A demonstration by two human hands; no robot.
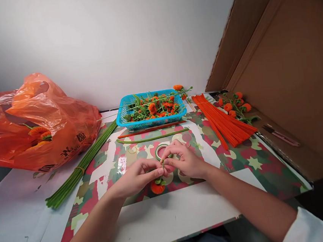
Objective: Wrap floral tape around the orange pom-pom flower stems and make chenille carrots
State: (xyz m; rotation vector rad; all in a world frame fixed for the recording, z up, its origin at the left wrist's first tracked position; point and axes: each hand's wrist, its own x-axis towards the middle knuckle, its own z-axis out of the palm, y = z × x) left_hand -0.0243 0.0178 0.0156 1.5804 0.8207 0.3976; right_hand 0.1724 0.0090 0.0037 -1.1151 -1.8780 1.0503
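An orange pipe-cleaner flower (158, 188) with small green leaves hangs head down below my fingertips. My left hand (144, 174) pinches its green stem between thumb and forefinger. From the other side my right hand (184, 159) is closed with its fingertips on the upper end of the same stem, touching my left fingers. Just behind the hands lies a roll of green tape (158, 152), partly covered by my right hand. Whether a strip of tape runs between the fingers is too small to tell.
A blue basket (124, 126) of orange flowers and green pieces stands behind. Green pipe cleaners (82, 168) and an orange plastic bag (71, 107) lie left. Orange pipe cleaners (224, 120), finished flowers (236, 106), a pink-handled tool (283, 138) and a cardboard wall (293, 66) are right.
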